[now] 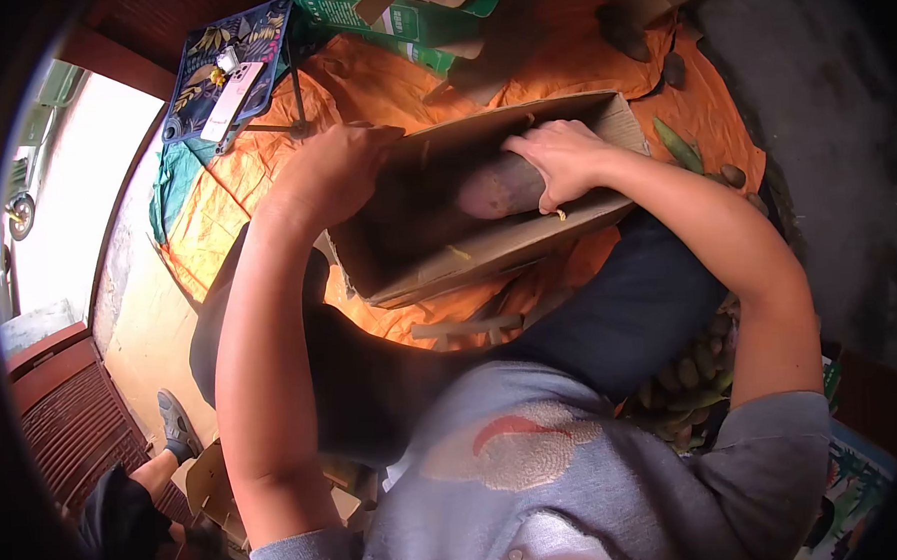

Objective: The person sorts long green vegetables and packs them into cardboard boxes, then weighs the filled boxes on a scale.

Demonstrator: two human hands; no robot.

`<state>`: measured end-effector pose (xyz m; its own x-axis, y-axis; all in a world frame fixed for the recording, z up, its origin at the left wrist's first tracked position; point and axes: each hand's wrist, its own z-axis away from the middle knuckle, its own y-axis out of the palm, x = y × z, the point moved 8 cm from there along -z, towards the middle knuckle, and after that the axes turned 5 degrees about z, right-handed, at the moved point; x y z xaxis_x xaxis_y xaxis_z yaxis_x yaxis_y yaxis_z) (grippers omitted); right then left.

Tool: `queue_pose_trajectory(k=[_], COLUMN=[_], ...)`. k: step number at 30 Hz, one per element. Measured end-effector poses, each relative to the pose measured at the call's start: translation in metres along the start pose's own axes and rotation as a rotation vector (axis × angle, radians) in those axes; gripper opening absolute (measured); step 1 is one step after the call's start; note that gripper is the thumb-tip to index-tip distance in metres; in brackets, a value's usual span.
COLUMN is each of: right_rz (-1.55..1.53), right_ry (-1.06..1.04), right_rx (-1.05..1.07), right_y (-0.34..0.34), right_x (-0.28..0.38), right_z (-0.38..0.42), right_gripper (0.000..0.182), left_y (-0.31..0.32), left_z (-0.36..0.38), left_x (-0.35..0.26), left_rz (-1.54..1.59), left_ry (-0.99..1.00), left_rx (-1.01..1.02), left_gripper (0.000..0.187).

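Note:
A long, open-topped cardboard box [419, 281] sits in front of me, between my bent legs. My left hand [339, 170] is closed at the box's left end, its fingers curled over the rim; the fingertips are partly hidden. Inside the box, at the right end, my right hand [566, 160] is wrapped around a large, smooth, oval purplish-brown fruit [495, 190]. The fruit lies on its side, its rounded end pointing left. Small yellowish scraps lie along the box's edges and floor.
An orange tarp [360, 79] spreads under the box. Several brownish-green fruits [688, 370] lie right of my leg, near a green leaf [677, 146]. A green carton [412, 21] and a patterned folding stool [227, 69] with a phone stand behind. Another person's foot [178, 427] shows at left.

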<state>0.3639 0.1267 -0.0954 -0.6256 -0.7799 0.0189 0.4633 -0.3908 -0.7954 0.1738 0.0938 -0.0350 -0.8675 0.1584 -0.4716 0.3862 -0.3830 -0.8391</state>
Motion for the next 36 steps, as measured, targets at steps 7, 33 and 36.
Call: queue_pose_trajectory(k=[7, 33, 36], right_rz=[-0.085, -1.848, -2.021], right_ry=[0.065, 0.367, 0.374], right_rx=[-0.032, -1.975, -1.809], right_y=[0.031, 0.096, 0.100], right_x=[-0.034, -0.174, -0.167], right_z=[-0.002, 0.292, 0.263], right_gripper=[0.079, 0.040, 0.044], left_y=[0.001, 0.033, 0.046], left_z=[-0.003, 0.161, 0.191], left_x=[0.001, -0.255, -0.276], left_rz=[0.019, 1.577, 1.769], left_ry=[0.020, 0.836, 0.764], left_rx=[-0.001, 0.892, 1.204], left_gripper=[0.030, 0.015, 0.027])
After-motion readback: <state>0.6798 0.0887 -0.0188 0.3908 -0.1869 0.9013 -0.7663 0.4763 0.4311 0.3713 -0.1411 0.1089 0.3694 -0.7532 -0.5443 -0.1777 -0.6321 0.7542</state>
